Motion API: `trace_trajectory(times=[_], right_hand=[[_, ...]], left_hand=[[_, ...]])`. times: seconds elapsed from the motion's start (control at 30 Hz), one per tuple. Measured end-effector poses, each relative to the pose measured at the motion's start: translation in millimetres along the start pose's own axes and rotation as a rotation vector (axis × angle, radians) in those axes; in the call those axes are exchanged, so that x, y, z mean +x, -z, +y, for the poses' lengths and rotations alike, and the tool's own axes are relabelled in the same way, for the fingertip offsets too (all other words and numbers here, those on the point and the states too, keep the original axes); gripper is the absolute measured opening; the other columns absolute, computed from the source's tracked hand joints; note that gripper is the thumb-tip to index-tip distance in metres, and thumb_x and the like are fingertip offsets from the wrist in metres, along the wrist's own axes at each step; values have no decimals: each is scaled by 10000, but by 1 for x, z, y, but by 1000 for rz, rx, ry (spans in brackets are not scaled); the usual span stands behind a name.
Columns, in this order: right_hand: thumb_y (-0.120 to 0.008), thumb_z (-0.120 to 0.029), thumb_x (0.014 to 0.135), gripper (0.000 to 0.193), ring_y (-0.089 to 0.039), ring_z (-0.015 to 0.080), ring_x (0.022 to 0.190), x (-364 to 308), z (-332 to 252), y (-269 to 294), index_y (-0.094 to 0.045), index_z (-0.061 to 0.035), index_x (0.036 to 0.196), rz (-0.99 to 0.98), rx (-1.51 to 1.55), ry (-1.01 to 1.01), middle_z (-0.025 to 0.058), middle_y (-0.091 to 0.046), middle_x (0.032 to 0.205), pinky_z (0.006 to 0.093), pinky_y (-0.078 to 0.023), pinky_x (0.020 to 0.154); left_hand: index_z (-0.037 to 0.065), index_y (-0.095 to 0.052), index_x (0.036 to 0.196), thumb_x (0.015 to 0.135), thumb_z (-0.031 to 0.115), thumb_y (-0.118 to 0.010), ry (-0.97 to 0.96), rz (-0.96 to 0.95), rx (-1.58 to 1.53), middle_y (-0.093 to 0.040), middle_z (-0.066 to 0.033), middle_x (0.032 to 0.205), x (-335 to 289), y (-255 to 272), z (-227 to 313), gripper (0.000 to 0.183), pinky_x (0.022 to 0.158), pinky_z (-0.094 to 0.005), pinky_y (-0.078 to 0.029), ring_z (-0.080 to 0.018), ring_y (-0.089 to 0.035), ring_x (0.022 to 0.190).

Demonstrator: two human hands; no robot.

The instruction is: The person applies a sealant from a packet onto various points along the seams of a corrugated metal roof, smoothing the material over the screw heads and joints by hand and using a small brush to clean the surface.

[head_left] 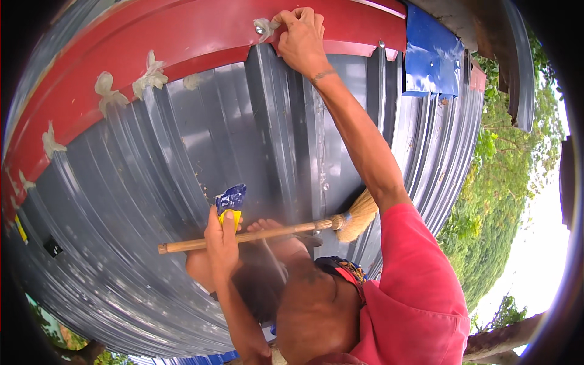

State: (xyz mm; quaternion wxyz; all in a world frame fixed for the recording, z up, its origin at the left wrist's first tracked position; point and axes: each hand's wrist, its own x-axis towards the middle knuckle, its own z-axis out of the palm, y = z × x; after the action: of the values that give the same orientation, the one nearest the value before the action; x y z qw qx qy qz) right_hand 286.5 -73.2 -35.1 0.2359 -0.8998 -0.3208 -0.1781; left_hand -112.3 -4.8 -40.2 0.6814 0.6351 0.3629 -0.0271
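Observation:
My right arm reaches up to the red metal flashing point(201, 30) along the top of the roof. My right hand point(301, 39) is closed there, its bunched fingertips on a whitish-grey sealant patch point(266, 27) around a screw head. Lower down, my left hand point(222, 240) grips a crumpled blue and yellow packet point(231, 199) between thumb and fingers, held upright. A broom point(280, 232) with a wooden handle lies crosswise near my left hand and bare foot. I cannot tell whether that hand touches the handle.
Dark grey ribbed roofing sheets point(170, 213) slope below the flashing. More sealant patches point(152, 76) dot its lower edge to the left. A blue metal piece point(432, 55) overlaps the flashing at the upper right. Trees point(511, 176) stand beyond the right roof edge.

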Motion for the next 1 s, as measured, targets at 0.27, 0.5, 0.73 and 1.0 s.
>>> trace_trajectory(times=[0.27, 0.5, 0.73, 1.0], right_hand=[[-605, 47, 827, 465, -514, 374, 1182, -51, -16, 8, -713, -149, 1234, -3, -364, 235, 154, -560, 1270, 473, -459, 1019], [-542, 39, 862, 464, -516, 371, 1167, -22, -9, 19, -727, -109, 1262, -60, 175, 45, 153, -579, 1238, 469, -462, 1029], [-588, -2, 847, 474, -496, 359, 1194, -13, -14, 7, -737, -133, 1279, -66, 87, 73, 145, -583, 1243, 470, -413, 1038], [-628, -1, 834, 445, -518, 353, 1178, -11, -18, 4, -723, -169, 1235, -23, -36, 227, 134, -573, 1259, 480, -457, 955]], left_hand=[[-14, -592, 1217, 1107, 233, -490, -18, -27, 1, -658, -59, 898, 3, 1, -5, 288, 716, -288, -504, -111, -587, 771], [-13, -592, 1243, 1103, 223, -482, -29, -42, 13, -656, -60, 900, 6, -2, 0, 296, 715, -295, -499, -117, -579, 767], [-7, -597, 1226, 1103, 233, -486, -1, -17, 2, -659, -59, 895, 5, 2, -1, 292, 714, -290, -499, -115, -587, 774], [-16, -591, 1129, 1090, 207, -484, 1, -7, 11, -674, -94, 877, 6, 2, 1, 251, 740, -352, -511, -174, -627, 773]])
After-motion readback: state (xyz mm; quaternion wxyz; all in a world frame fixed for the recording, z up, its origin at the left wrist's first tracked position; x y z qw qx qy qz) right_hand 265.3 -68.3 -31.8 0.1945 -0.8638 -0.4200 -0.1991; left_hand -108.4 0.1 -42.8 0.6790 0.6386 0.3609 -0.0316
